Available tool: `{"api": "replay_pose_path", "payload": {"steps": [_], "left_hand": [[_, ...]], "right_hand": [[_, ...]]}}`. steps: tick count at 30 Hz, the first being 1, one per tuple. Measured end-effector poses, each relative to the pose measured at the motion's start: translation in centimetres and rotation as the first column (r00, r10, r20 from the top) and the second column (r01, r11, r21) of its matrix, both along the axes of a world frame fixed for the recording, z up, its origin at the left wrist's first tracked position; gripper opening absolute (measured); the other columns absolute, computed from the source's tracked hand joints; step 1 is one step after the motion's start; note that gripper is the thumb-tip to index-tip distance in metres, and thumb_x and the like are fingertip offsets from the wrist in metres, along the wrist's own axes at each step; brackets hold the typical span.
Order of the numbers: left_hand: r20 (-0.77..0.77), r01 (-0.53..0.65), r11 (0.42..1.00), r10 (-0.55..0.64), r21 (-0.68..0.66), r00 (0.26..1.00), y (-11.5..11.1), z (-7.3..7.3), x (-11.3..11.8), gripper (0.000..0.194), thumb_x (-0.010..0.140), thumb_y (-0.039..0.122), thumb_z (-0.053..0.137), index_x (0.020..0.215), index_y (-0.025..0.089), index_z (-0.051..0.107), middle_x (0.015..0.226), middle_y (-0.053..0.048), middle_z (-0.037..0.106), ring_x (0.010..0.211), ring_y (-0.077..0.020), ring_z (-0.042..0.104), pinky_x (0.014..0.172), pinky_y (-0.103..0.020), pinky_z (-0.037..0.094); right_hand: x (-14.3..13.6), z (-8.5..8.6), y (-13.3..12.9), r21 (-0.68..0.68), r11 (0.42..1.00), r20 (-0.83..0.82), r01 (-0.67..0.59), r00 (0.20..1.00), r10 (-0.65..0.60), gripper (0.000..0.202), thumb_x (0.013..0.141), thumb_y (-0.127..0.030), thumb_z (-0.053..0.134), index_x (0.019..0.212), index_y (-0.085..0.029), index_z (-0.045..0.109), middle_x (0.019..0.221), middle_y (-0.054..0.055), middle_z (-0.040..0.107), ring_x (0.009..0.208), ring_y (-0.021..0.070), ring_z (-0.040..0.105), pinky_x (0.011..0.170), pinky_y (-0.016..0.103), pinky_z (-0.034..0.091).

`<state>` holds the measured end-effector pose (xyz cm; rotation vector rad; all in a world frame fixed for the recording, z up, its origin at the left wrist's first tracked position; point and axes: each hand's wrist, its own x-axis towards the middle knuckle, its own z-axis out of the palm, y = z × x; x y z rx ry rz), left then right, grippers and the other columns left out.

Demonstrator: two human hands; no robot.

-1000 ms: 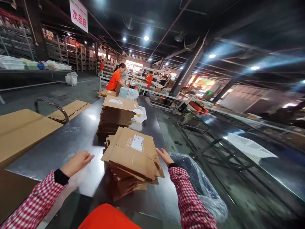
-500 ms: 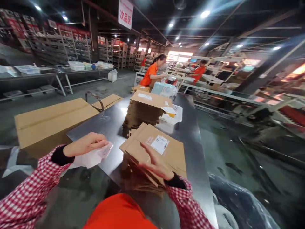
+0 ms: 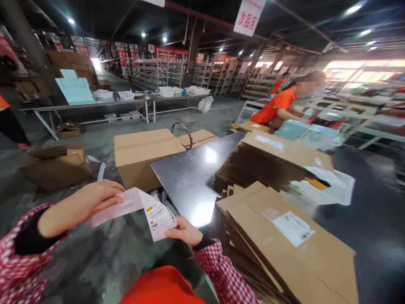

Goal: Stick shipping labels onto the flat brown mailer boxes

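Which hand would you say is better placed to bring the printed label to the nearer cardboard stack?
The right hand, I think: it pinches the printed label by its edge and is closer to the nearer cardboard stack, while the left hand holds the strip farther away.

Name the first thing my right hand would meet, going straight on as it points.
The right hand points left and already pinches the label. Past that, it would probably meet the paper strip held by the left hand, though depth is unclear.
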<state>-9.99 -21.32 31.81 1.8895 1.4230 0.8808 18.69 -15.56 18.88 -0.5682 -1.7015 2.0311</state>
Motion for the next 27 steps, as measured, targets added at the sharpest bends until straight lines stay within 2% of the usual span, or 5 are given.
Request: {"api": "replay_pose_path", "payload": {"steps": [5, 9, 14, 22, 27], "left_hand": [[0.052, -0.001, 0.995, 0.006, -0.095, 0.999, -4.2, -7.2, -0.1, 0.044, 0.077, 0.054, 0.061, 0.106, 0.022, 0.067, 0.098, -0.009, 0.067, 0.099, -0.0279, 0.058, 0.086, -0.033, 0.047], [0.086, 0.064, 0.981, -0.049, -0.183, 0.995, -5.2, -10.5, 1.4, 0.049, 0.07, 0.046, 0.073, 0.113, 0.026, 0.061, 0.109, -0.007, 0.063, 0.102, -0.0264, 0.057, 0.09, -0.034, 0.044], [0.306, 0.147, 0.964, -0.074, -0.22, 0.949, -4.0, -12.5, 2.5, 0.025, 0.076, 0.04, 0.069, 0.083, 0.02, 0.057, 0.104, -0.005, 0.058, 0.096, -0.0213, 0.055, 0.088, -0.032, 0.042], [0.595, 0.332, 0.859, -0.041, -0.389, 0.803, -1.4, -15.7, 3.9, 0.063, 0.074, 0.042, 0.07, 0.123, 0.023, 0.036, 0.108, -0.006, 0.055, 0.092, -0.0197, 0.057, 0.075, -0.031, 0.047], [0.622, 0.288, 0.881, 0.008, -0.374, 0.783, -0.6, -15.7, 6.3, 0.051, 0.075, 0.032, 0.068, 0.117, 0.021, 0.042, 0.093, -0.001, 0.058, 0.078, -0.0149, 0.058, 0.069, -0.027, 0.045]], "right_hand": [[-3.2, -1.2, -6.3, 0.062, 0.998, -0.002, -0.002, 1.0, 0.002, 0.036, 0.084, -0.047, 0.059, 0.109, -0.023, 0.07, 0.106, 0.005, 0.07, 0.095, 0.0215, 0.066, 0.09, 0.038, 0.05], [-4.9, -3.1, -9.2, 0.136, 0.988, 0.008, 0.074, 0.997, -0.076, 0.03, 0.088, -0.044, 0.054, 0.109, -0.031, 0.07, 0.104, 0.002, 0.071, 0.101, 0.0221, 0.064, 0.099, 0.039, 0.045], [-5.2, -5.3, -10.1, 0.075, 0.951, 0.089, 0.299, 0.948, -0.305, 0.028, 0.086, -0.039, 0.057, 0.109, -0.03, 0.07, 0.109, 0.003, 0.07, 0.105, 0.0255, 0.063, 0.1, 0.045, 0.044], [-5.4, -8.0, -10.2, 0.257, 0.858, 0.117, 0.445, 0.867, -0.484, 0.039, 0.075, -0.014, 0.051, 0.106, -0.028, 0.07, 0.115, 0.005, 0.061, 0.104, 0.0239, 0.06, 0.091, 0.042, 0.052], [-5.3, -10.5, -10.6, 0.01, 0.814, 0.032, 0.581, 0.813, -0.581, 0.035, 0.079, -0.027, 0.057, 0.113, -0.024, 0.06, 0.112, 0.007, 0.062, 0.102, 0.0253, 0.061, 0.089, 0.045, 0.052]]}}
